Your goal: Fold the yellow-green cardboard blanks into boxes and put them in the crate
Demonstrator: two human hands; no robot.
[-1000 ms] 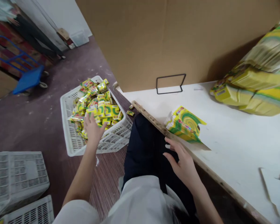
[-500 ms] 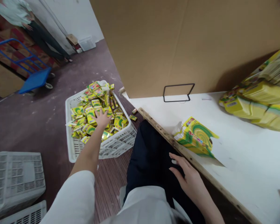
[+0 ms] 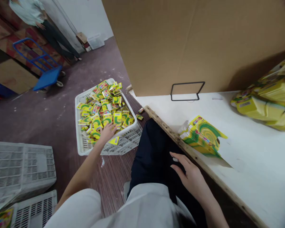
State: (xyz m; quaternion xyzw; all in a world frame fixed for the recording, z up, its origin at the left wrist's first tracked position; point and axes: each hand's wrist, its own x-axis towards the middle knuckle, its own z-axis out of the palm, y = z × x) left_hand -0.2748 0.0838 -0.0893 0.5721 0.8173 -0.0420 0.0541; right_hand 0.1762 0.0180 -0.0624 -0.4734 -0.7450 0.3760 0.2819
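Note:
My left hand (image 3: 107, 132) lies on the near part of a heap of small yellow-and-green boxes (image 3: 117, 117), its fingers apart and touching the boxes. The heap fills a white plastic crate (image 3: 79, 139) on the floor. A yellow box (image 3: 114, 141) shows at the crate's near rim, just below the hand. Over my dark trousers hangs my right hand (image 3: 188, 175), thumb and fingers apart. Something small and white (image 3: 175, 159) shows at one of its fingers, perhaps a wrap; I cannot tell. Beyond it on the white table stands a larger yellow-green carton (image 3: 203, 136), its flap out.
A wooden strip (image 3: 171, 133) edges the table (image 3: 256, 164). Cardboard (image 3: 161, 47) rises behind a black wire frame (image 3: 187, 91). Bundled yellow cartons (image 3: 263, 104) lie at right. Grey-white crates (image 3: 21, 171) stand at left. Farther back are a blue trolley (image 3: 48, 77) and a standing person (image 3: 54, 34).
My left hand has drawn back from the middle of the heap to its near side, and boxes there have shifted. My right hand has hardly moved. The view has turned slightly left.

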